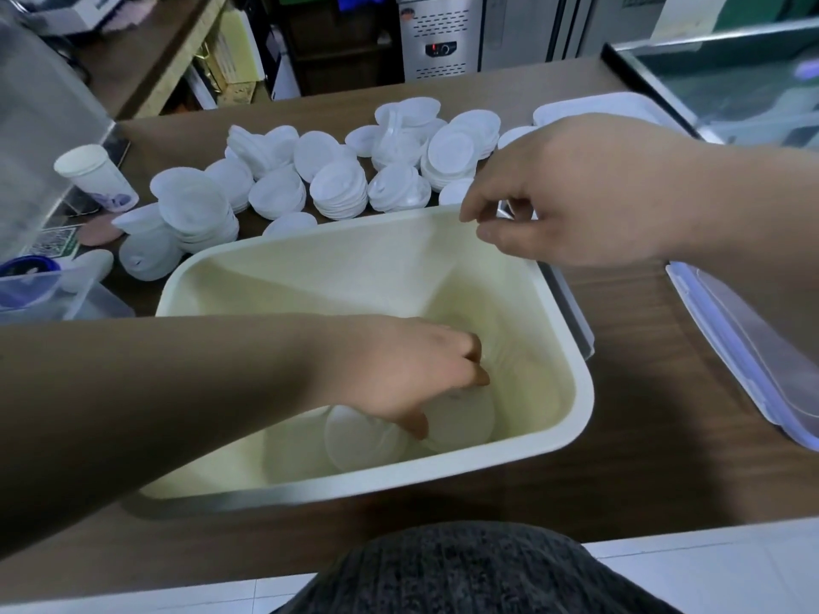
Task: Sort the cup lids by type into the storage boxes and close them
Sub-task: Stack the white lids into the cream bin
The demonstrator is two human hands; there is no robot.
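A cream storage box (571,392) stands in the middle of the brown counter. My left hand (399,370) reaches down inside it, and its curled fingers and thumb grip a stack of white cup lids (465,421) on the box floor. A second stack of lids (354,440) lies just left of my thumb. My right hand (576,192) is at the box's far right corner, where its fingers and thumb pinch the rim. Several piles of loose white cup lids (337,183) lie on the counter behind the box.
A clear box lid (753,347) with blue latches lies at the right. A second white box (598,106) stands at the back right beside a glass case (731,82). At the left are a paper cup (95,175) and a clear tub (48,290).
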